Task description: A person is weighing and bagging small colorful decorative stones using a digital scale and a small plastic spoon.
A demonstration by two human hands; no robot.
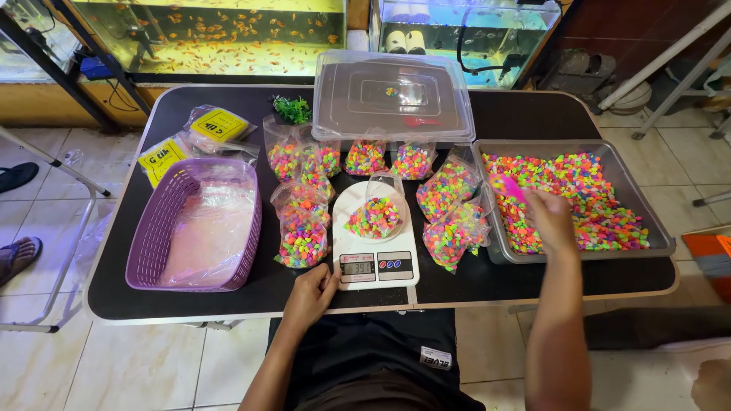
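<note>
A white kitchen scale (375,251) stands at the table's front middle with an open clear bag of multicoloured gravel (375,215) on its pan. My left hand (308,293) rests at the scale's front left corner, fingers curled, holding nothing. My right hand (550,219) is over the metal tray (649,199) of coloured gravel and grips a pink scoop (509,187) that points left above the pebbles.
Several filled gravel bags (303,232) lie around the scale. A purple basket (164,221) lined with plastic sits at the left, with yellow-labelled packets (217,125) behind it. A clear lidded box (392,95) stands at the back. Aquariums (221,34) line the wall. Another person's foot (19,255) shows far left.
</note>
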